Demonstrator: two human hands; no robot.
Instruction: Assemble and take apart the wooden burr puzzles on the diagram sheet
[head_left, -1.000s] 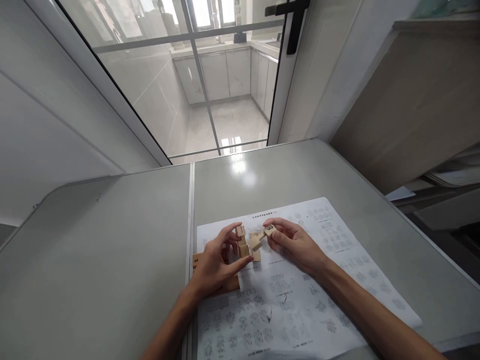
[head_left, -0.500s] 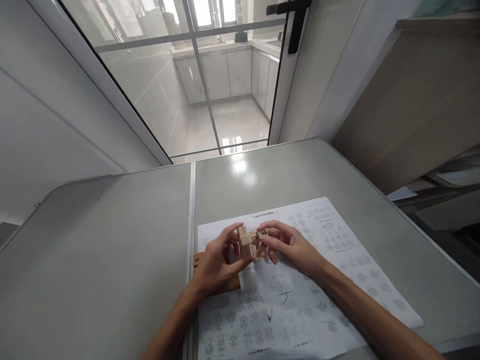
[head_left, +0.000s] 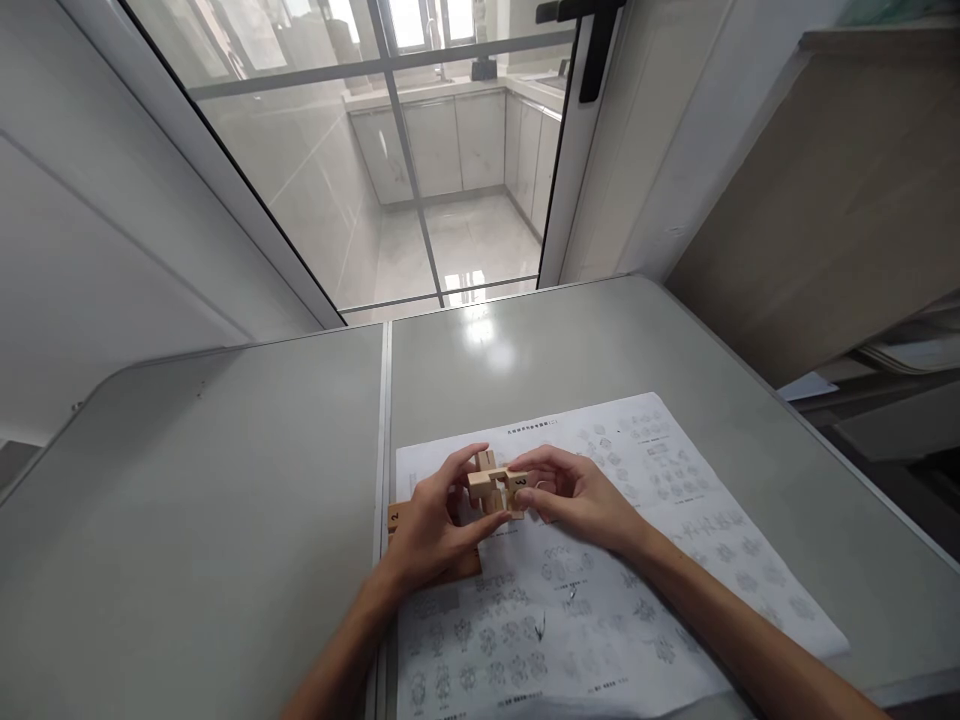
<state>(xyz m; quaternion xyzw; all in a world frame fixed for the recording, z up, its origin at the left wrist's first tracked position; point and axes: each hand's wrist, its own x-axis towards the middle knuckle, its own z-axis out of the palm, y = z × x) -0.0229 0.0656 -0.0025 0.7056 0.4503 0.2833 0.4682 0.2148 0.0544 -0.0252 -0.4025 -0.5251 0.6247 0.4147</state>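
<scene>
Has just turned the 3 piece (head_left: 517, 482), pinched in the nearly closed right hand (head_left: 583, 492), level across the pieces (head_left: 487, 460) gripped by the wide-curled left hand (head_left: 439, 515), leaving both apparently lined up between the hands.

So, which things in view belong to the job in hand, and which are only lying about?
Job, apparently:
wooden piece marked 3, in right hand
wooden pieces in left hand
piece marked 2, by left hand
printed sheet beneath

Just around:
white paper, far right
door handle
</scene>
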